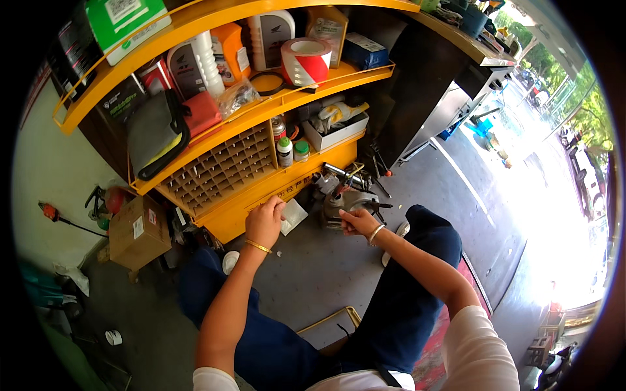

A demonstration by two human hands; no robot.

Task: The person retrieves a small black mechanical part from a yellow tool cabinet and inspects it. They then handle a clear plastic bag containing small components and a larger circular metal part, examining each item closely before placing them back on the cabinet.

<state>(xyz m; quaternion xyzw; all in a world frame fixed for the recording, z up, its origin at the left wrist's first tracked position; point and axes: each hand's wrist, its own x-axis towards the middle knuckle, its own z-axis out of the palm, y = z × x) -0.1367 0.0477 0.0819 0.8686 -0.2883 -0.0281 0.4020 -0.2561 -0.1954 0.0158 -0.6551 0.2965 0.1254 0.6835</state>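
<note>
My left hand (264, 223) is closed, thumb against the curled fingers. Right beside its fingertips is a small pale, translucent flat packet (294, 216); I cannot tell whether the fingers grip it or it lies on the floor behind them. My right hand (358, 223) is closed in a pinch, and whatever is between its fingertips is too small to make out. Just beyond that hand, a grey metal engine-like part (352, 201) with dark fittings rests on the floor. Both hands hang above the floor between my knees, apart from each other.
A yellow shelf unit (261, 104) stands ahead, carrying oil bottles (195, 65), red-and-white tape (306, 62) and a compartment rack (218, 166). At left is a cardboard box (139, 232). A yellow metal frame (329, 318) lies between my legs. Bright daylight enters at right.
</note>
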